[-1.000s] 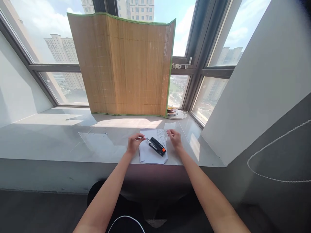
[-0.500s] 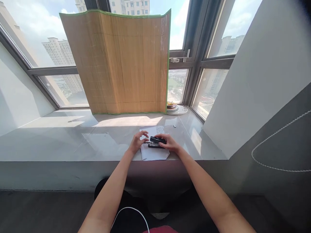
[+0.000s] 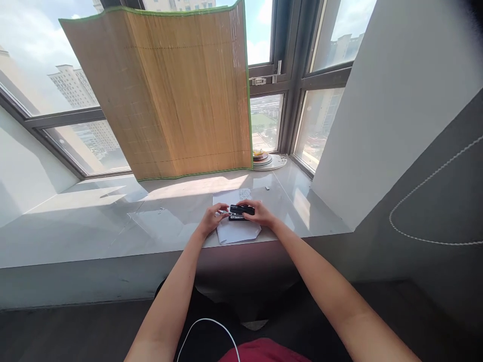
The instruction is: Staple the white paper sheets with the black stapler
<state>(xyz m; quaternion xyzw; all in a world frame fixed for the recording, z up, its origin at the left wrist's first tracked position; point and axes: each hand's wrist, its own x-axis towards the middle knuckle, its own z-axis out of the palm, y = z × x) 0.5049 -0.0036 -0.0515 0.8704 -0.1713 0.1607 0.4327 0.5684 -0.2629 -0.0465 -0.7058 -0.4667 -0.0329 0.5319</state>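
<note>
Sunlit windowsill (image 3: 94, 231) tiles carry white paper (image 3: 237, 234), our black stapler (image 3: 241, 209) over it. Our right hand (image 3: 261, 214) wraps its fingers round the stapler; our left hand (image 3: 210, 220) half-curls its fingers at one end, any hold unclear. We'd best brace with 1 hand.

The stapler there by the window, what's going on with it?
A person is handling the stapler with bare hands over white paper on the sill. The right hand grips its right end. The left hand has its fingertips at the other end; whether they pinch it is too small to tell. The stapler's top looks raised from its base, with metal showing between. Behind, a mat stands before the window, with plates by its right edge.
</note>
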